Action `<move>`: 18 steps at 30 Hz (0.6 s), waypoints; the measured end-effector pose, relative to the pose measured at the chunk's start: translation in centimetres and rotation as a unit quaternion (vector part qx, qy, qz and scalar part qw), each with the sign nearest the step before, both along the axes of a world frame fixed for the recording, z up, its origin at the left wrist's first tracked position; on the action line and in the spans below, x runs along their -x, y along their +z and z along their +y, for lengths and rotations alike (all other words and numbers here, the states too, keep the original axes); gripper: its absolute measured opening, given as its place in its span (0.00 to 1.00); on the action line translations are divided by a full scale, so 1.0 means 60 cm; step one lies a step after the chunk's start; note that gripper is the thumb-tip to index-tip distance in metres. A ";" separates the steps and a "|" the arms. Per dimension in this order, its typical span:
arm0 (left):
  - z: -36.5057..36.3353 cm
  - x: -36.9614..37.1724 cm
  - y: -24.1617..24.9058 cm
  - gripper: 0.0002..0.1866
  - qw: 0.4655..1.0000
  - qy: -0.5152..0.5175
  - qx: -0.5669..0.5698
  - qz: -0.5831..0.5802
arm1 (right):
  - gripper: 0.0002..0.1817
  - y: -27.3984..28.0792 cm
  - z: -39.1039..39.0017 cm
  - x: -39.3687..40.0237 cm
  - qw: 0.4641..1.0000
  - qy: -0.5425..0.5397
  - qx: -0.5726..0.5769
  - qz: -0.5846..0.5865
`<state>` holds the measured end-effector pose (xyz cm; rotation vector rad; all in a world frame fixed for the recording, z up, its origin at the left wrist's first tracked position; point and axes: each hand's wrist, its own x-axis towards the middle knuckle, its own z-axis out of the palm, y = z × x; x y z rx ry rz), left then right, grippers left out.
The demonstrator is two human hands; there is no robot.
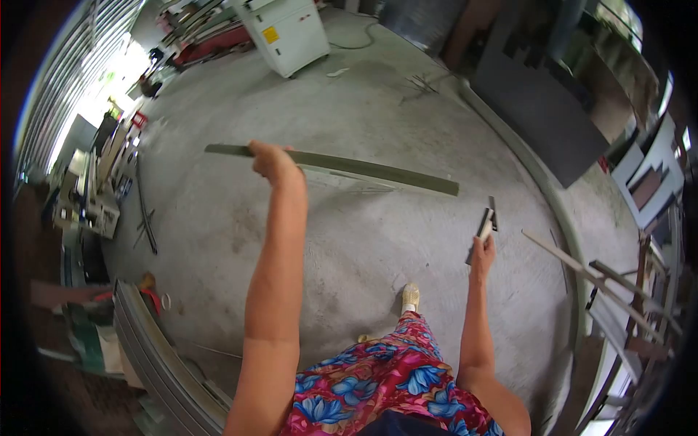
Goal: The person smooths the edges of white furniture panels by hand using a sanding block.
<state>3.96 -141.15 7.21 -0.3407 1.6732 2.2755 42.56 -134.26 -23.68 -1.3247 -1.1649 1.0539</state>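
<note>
My left hand [272, 161], stretched out ahead of me, is closed around a long olive-green strip [378, 171] near its left end. The strip runs across my view, held up over the grey floor, and its right end points toward my other hand. Lower and to the right, my right hand [483, 251] is closed on a bundle of short metal strips [485, 224], dark with a pale face. Their far ends stick up past my fingers. A gap separates the short strips from the long one's right end.
A white wheeled cabinet [289, 40] stands ahead. Dark sheet panels [534, 109] lean on the right, above a curved floor ridge [534, 171]. Long bars [582, 270] jut in from the right. Stacked metal profiles [149, 349] lie at lower left, and a cluttered bench [91, 196] stands at left.
</note>
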 end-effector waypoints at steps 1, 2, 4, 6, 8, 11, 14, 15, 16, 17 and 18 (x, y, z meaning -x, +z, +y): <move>-0.005 0.004 -0.005 0.32 1.000 0.006 -0.007 -0.006 | 0.11 0.043 -0.005 -0.008 1.000 0.009 -0.010 0.021; -0.006 0.009 -0.011 0.31 1.000 0.011 -0.014 -0.012 | 0.10 0.099 -0.018 -0.008 0.999 0.030 0.002 0.043; -0.023 0.017 -0.018 0.31 1.000 0.002 -0.023 -0.013 | 0.11 0.172 -0.041 -0.007 0.996 0.066 0.000 0.063; -0.040 0.024 -0.022 0.32 0.999 -0.026 -0.027 -0.001 | 0.11 0.230 -0.066 0.001 0.993 0.091 0.000 0.074; -0.047 0.048 -0.041 0.31 0.999 -0.036 -0.032 0.004 | 0.15 0.260 -0.076 0.004 0.989 0.125 -0.004 0.083; -0.065 0.055 -0.048 0.30 0.996 -0.074 -0.042 0.034 | 0.15 0.312 -0.086 0.020 0.979 0.176 -0.018 0.102; -0.058 0.026 -0.044 0.28 0.990 -0.117 -0.048 0.070 | 0.18 0.361 -0.078 0.042 0.970 0.218 -0.050 0.095; -0.049 0.013 -0.043 0.27 0.987 -0.132 -0.049 0.081 | 0.19 0.378 -0.078 0.051 0.968 0.224 -0.062 0.096; -0.036 0.003 -0.048 0.26 0.979 -0.155 -0.056 0.119 | 0.21 0.394 -0.075 0.056 0.962 0.247 -0.070 0.096; -0.022 -0.009 -0.052 0.24 0.969 -0.180 -0.066 0.157 | 0.22 0.405 -0.073 0.063 0.957 0.259 -0.079 0.103; -0.014 -0.025 -0.046 0.26 0.959 -0.225 -0.054 0.164 | 0.22 0.416 -0.072 0.069 0.953 0.269 -0.090 0.111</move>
